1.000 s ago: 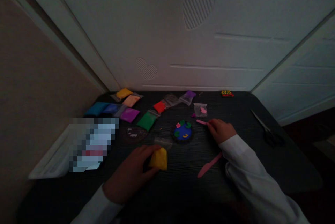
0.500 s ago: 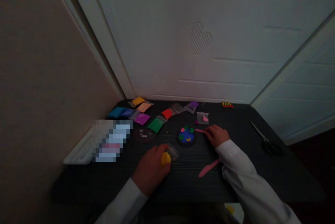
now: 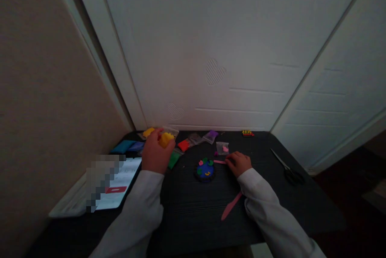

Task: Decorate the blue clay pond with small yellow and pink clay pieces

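My left hand (image 3: 155,152) is raised near the back left of the dark table, its fingers closed around a bag of yellow clay (image 3: 166,140). Clear plastic sticks out beyond the yellow lump. At centre right, my right hand (image 3: 240,164) rests on the table, fingers pinched on the end of a thin pink clay tool (image 3: 219,162). The tool's tip points left at a round clay pond (image 3: 205,170), blue with green, pink and yellow pieces and a dark rim. A second pink tool, a knife shape (image 3: 230,207), lies by my right sleeve.
Packets of red clay (image 3: 183,145), green clay (image 3: 173,160) and purple clay (image 3: 212,134) lie along the back. A clear bag with pink clay (image 3: 222,148) lies behind the pond. Scissors (image 3: 292,174) lie at right, a lit tablet (image 3: 128,177) at left.
My left hand has carried the bag of yellow clay up and left, from the front of the table to over the packets. My right hand keeps its pinch on the pink tool. The view has shifted.
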A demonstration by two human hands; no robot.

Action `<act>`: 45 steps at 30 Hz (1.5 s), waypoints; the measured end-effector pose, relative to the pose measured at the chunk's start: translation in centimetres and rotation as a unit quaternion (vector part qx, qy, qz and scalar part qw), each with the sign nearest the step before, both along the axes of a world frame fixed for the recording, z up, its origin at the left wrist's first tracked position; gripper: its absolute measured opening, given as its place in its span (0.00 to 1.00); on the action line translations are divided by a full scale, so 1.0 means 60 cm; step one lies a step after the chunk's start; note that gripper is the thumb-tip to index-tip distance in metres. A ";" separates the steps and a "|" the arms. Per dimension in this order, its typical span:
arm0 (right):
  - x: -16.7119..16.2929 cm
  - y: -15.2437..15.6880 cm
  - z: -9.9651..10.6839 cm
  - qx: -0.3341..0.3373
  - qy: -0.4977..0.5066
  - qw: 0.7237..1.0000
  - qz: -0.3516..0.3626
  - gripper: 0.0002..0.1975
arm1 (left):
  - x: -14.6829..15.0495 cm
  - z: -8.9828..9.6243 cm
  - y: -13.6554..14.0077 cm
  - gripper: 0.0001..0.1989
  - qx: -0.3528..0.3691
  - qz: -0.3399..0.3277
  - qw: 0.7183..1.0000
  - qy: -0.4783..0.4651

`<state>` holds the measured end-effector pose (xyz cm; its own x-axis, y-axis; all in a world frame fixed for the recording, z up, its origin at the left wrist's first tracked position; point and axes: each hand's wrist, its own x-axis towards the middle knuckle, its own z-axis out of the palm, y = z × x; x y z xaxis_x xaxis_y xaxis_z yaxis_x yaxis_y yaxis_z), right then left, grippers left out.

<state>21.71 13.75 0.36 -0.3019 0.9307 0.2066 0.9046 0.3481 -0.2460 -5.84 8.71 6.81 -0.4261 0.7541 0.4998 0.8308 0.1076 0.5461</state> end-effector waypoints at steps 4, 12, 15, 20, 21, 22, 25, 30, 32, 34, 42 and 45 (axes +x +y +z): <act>0.031 0.022 0.023 0.006 0.012 1.000 0.023 0.12 | -0.040 -0.039 0.075 0.23 -0.066 -0.015 0.994 0.083; -0.002 0.062 0.048 -0.028 -0.038 0.992 0.118 0.13 | -0.074 -0.103 0.099 0.23 -0.114 -0.029 0.983 0.143; -0.033 0.077 0.045 -0.038 -0.063 0.986 0.150 0.14 | -0.072 -0.112 0.098 0.24 -0.127 -0.023 0.971 0.200; -0.050 0.100 0.038 -0.064 -0.077 0.978 0.184 0.10 | -0.066 -0.120 0.099 0.24 -0.145 -0.014 0.964 0.224; -0.050 0.103 0.037 -0.070 -0.075 0.977 0.188 0.10 | -0.066 -0.122 0.100 0.24 -0.143 -0.015 0.965 0.221; -0.050 0.105 0.036 -0.076 -0.072 0.976 0.192 0.09 | -0.065 -0.123 0.101 0.24 -0.140 -0.013 0.966 0.218; -0.048 0.108 0.039 -0.091 -0.051 0.975 0.194 0.09 | -0.067 -0.126 0.103 0.25 -0.141 -0.013 0.966 0.216; -0.035 0.121 0.057 -0.114 0.011 0.977 0.179 0.09 | -0.073 -0.129 0.106 0.25 -0.157 -0.016 0.964 0.212; -0.015 0.137 0.068 -0.116 0.035 0.980 0.158 0.09 | -0.075 -0.130 0.107 0.25 -0.159 -0.017 0.964 0.211; 0.017 0.162 0.077 -0.109 0.053 0.985 0.119 0.10 | -0.077 -0.131 0.108 0.25 -0.161 -0.017 0.964 0.210; 0.177 0.285 0.073 -0.093 0.040 0.988 -0.117 0.15 | -0.082 -0.134 0.109 0.25 -0.158 -0.023 0.964 0.212; 0.201 0.308 0.057 -0.114 0.017 0.983 -0.141 0.14 | -0.082 -0.134 0.110 0.25 -0.164 -0.026 0.963 0.214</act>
<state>33.74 32.21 3.77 -0.0213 0.9997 -0.0123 0.9471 0.0162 -0.3205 -10.77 15.30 -1.24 -0.1921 0.9156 0.3532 0.9810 0.1686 0.0964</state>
